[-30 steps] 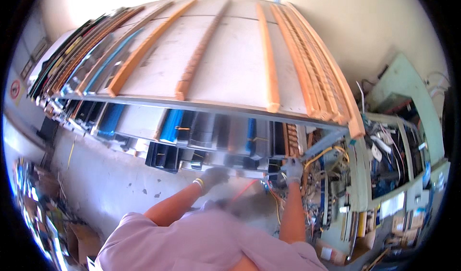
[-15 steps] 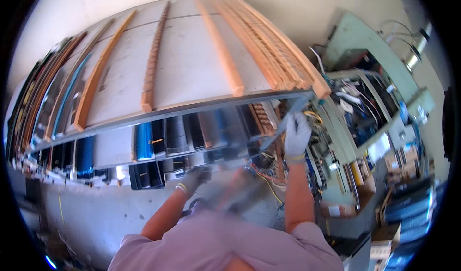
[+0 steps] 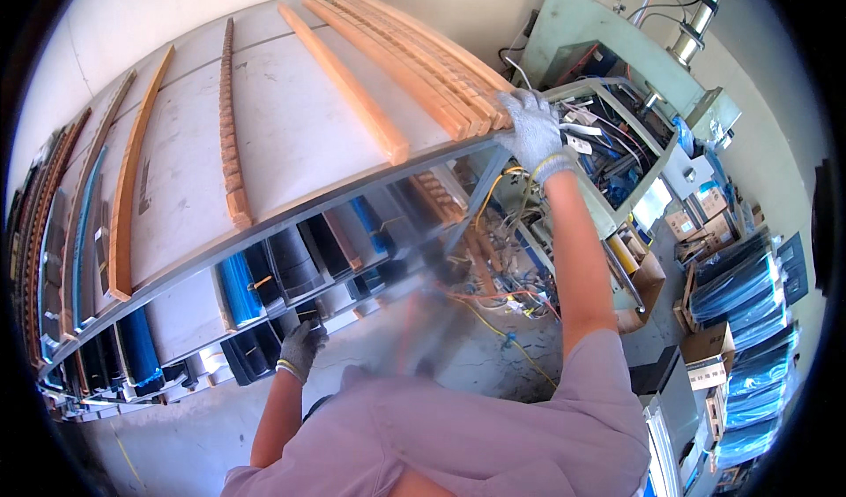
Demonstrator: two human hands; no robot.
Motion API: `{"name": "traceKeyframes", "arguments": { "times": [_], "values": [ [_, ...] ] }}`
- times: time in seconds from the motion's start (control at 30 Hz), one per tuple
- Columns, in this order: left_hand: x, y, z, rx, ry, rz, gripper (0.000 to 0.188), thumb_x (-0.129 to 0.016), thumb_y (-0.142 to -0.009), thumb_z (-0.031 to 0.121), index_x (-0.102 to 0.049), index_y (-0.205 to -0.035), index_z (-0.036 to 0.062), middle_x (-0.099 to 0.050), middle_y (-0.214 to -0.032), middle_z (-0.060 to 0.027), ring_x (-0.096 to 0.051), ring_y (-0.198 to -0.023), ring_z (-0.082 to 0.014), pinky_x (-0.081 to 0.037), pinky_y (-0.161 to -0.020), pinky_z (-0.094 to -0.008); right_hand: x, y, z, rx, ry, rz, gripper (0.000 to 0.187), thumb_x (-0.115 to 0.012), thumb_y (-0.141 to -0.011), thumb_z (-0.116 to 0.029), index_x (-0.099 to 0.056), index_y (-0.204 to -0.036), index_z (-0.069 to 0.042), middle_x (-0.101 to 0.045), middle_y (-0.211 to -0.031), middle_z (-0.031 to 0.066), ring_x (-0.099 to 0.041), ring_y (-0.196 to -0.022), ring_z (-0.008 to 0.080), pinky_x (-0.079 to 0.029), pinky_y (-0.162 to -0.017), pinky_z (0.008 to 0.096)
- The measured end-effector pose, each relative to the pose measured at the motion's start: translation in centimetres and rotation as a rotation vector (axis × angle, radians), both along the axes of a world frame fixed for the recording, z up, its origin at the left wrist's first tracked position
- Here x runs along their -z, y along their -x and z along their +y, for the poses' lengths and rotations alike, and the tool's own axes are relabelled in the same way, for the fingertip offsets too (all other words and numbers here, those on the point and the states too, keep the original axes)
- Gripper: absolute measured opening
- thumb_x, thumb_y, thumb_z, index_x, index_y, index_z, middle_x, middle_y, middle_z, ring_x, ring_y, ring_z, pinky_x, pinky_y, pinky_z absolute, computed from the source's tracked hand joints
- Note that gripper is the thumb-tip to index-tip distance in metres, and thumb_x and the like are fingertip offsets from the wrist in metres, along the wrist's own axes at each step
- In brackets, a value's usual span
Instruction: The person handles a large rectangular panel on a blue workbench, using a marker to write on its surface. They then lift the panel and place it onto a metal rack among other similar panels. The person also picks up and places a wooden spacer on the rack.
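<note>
My right hand [image 3: 533, 134], in a pale grey knitted glove, is at the front right corner of the rack. Its fingers curl over the near end of the outermost wooden strip [image 3: 441, 40], hiding that end. Beside that strip lie several carved wooden strips [image 3: 397, 52], packed close together. A single plain wooden strip [image 3: 348, 87] lies apart to their left. My left hand [image 3: 302, 349], in a darker grey glove, hangs low by the front edge of the lower shelf [image 3: 357, 307]. Its fingers are slightly bent and apart, with nothing visible in them.
The rack's pale top [image 3: 185, 158] also carries a carved strip [image 3: 231, 136] and other lengths at left. Black and blue profiles [image 3: 236, 287] fill the shelves below. A green machine [image 3: 608, 43], loose cables [image 3: 520, 299], cartons [image 3: 707, 356] and blue-wrapped stacks [image 3: 736, 277] stand to the right.
My right hand has risen from beside the rack's leg to the strip's end. My left hand has moved left and slightly down. The view has shifted to the right.
</note>
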State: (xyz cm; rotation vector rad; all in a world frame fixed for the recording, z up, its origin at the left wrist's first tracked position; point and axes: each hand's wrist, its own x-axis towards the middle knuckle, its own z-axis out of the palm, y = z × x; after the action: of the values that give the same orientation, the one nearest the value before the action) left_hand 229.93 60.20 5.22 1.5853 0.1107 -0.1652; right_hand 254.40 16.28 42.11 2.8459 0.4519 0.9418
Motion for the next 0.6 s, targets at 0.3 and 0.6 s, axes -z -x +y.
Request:
{"name": "traceKeyframes", "arguments": {
  "times": [0.3, 0.6],
  "values": [
    [-4.1, -3.6, -4.7, -0.197, 0.576, 0.364, 0.048, -0.058, -0.091, 0.048, -0.058, -0.105, 0.0021, -0.064, -0.092, -0.0103, -0.063, -0.081, -0.0214, -0.048, -0.070, -0.0320, -2.0, -3.3, -0.1, -0.064, 0.163, 0.213, 0.074, -0.080, -0.064, -0.032, -0.050, -0.130, -0.018, -0.045, -0.135, 0.0141, -0.037, -0.129, 0.0366, -0.032, -0.106, 0.0487],
    [-3.9, -3.5, -4.6, -0.236, 0.590, 0.421, 0.040, -0.058, -0.092, 0.037, -0.059, -0.109, 0.0013, -0.065, -0.094, -0.0106, -0.063, -0.083, -0.0215, -0.048, -0.071, -0.0320, -3.0, 3.9, -0.6, 0.057, 0.005, 0.408, 0.068, -0.082, -0.062, -0.025, -0.051, -0.122, -0.014, -0.053, -0.123, 0.0149, -0.053, -0.113, 0.0371, -0.045, -0.093, 0.0431]
  ]
}}
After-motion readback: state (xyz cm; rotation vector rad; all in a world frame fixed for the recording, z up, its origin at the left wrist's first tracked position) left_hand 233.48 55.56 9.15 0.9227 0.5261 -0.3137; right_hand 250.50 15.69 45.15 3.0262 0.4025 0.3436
